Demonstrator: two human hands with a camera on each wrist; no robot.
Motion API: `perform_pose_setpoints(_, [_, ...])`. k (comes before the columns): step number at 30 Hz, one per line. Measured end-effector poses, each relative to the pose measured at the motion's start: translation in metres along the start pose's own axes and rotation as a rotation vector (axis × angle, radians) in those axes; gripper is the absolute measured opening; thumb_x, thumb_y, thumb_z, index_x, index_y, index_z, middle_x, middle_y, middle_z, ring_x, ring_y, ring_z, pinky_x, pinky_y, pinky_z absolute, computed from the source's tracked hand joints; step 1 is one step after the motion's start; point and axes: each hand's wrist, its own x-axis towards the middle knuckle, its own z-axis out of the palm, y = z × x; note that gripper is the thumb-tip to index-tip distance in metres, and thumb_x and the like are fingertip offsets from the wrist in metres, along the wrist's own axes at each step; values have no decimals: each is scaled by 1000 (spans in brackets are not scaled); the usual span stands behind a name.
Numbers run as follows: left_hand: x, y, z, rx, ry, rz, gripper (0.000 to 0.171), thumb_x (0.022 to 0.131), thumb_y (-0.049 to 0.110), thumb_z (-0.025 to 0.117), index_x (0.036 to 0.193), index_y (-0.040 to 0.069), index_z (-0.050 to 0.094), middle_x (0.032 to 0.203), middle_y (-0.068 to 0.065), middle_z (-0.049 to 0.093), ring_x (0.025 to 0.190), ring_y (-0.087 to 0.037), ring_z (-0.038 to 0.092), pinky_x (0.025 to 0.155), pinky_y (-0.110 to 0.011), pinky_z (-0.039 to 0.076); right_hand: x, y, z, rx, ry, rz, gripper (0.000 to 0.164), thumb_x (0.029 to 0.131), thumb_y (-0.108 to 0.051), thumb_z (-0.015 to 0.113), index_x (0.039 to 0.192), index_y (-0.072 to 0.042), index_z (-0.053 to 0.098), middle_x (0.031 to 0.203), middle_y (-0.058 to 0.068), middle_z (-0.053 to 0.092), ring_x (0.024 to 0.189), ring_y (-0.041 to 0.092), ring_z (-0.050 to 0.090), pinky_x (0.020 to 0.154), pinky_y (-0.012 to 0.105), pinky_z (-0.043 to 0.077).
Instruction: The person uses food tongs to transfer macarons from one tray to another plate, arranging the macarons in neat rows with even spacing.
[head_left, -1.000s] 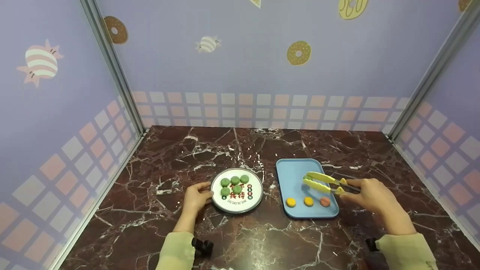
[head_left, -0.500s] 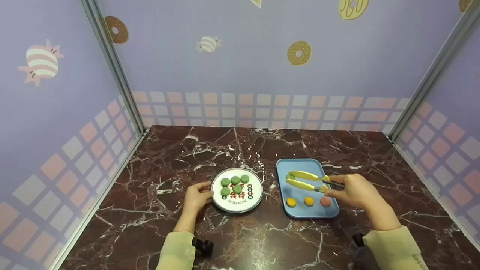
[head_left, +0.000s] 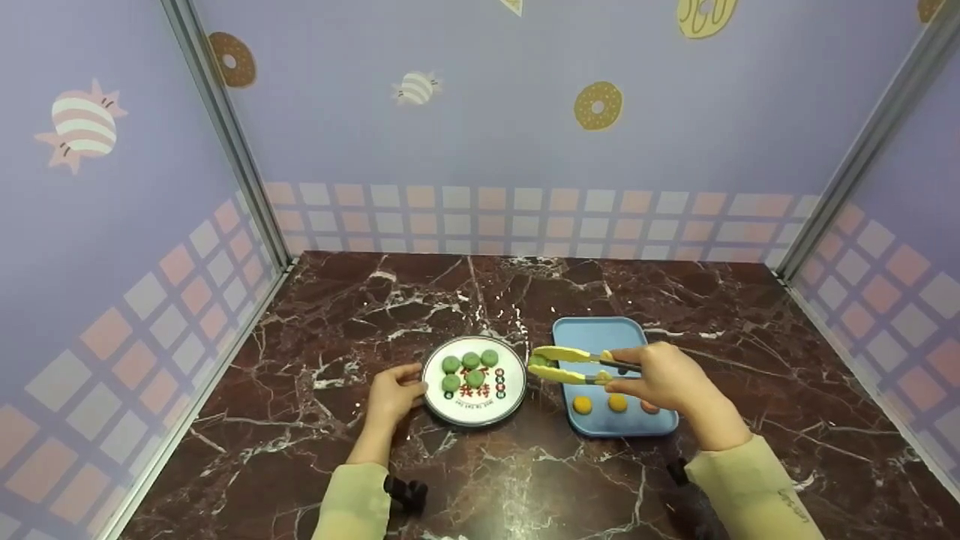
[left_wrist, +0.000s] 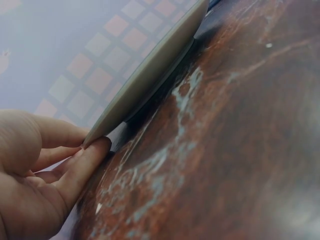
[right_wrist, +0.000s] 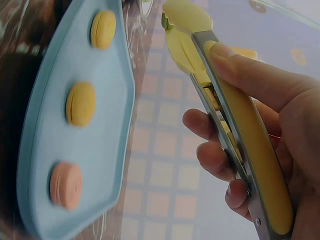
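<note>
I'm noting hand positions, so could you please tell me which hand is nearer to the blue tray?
Right. In the head view, the right hand, gripping tongs, overlaps the right edge of the blue tray; the left hand is farther, beyond the plate, pinching its left rim.

Left hand (head_left: 394,394) holds a plate (head_left: 514,384) of five green macarons (head_left: 470,360); right hand (head_left: 667,382) holds yellow tongs (head_left: 570,355) pinching a sixth macaron (head_left: 544,361), left of a blue tray (head_left: 592,334).

I've moved the right hand (head_left: 664,381) left, its tongs (head_left: 564,354) carrying a green macaron (head_left: 541,362) off the tray (head_left: 598,331), near the plate (head_left: 495,411).
</note>
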Motion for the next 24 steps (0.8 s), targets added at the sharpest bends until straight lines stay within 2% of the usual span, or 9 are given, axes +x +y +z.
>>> perform_pose_setpoints(2, [0, 0, 0, 0, -1, 0, 43, 87, -11, 68, 129, -15, 62, 123, -37, 65, 95, -26, 72, 76, -34, 69, 4, -5, 4, -3, -2, -23, 54, 86, -40, 82, 131, -12, 72, 106, 12, 80, 53, 14, 66, 70, 42, 63])
perform_pose_setpoints(3, [0, 0, 0, 1, 0, 0, 43, 87, -11, 68, 129, -15, 62, 123, -37, 65, 96, -27, 72, 77, -34, 69, 6, -7, 5, -4, -3, -31, 53, 86, -41, 82, 130, -12, 72, 106, 11, 80, 58, 18, 70, 71, 43, 64])
perform_pose_setpoints(5, [-1, 0, 0, 1, -1, -1, 43, 88, -11, 68, 130, -15, 62, 124, -37, 64, 98, -28, 72, 77, -35, 69, 10, -11, 8, -16, 5, -52, 52, 86, -41, 82, 129, -13, 73, 113, 12, 79, 77, 25, 75, 77, 48, 65])
perform_pose_setpoints(7, [-1, 1, 0, 4, -3, -4, 43, 88, -10, 68, 130, -15, 62, 125, -37, 64, 100, -30, 72, 78, -34, 69, 13, -15, 12, -33, 12, -73, 51, 86, -41, 82, 128, -12, 74, 117, 12, 78, 98, 31, 75, 85, 52, 65])
perform_pose_setpoints(8, [-1, 1, 0, 7, -3, -3, 43, 88, -10, 68, 130, -15, 62, 125, -37, 64, 100, -30, 72, 78, -34, 69, 15, -17, 14, -35, 13, -82, 50, 87, -40, 82, 128, -12, 74, 119, 12, 77, 101, 32, 74, 87, 53, 65])
perform_pose_setpoints(18, [-1, 1, 1, -1, -3, -2, 42, 89, -11, 68, 130, -14, 62, 124, -36, 65, 99, -28, 72, 76, -32, 69, 33, -29, 31, -17, 4, -148, 49, 87, -35, 82, 126, -6, 74, 119, 12, 77, 101, 31, 75, 86, 49, 66])
perform_pose_setpoints(24, [0, 0, 1, -12, -4, 2, 42, 88, -12, 68, 129, -16, 62, 123, -36, 64, 97, -26, 71, 75, -32, 69, 38, -32, 38, -31, 10, -158, 48, 87, -36, 82, 124, -7, 75, 118, 13, 77, 104, 32, 74, 89, 51, 65])
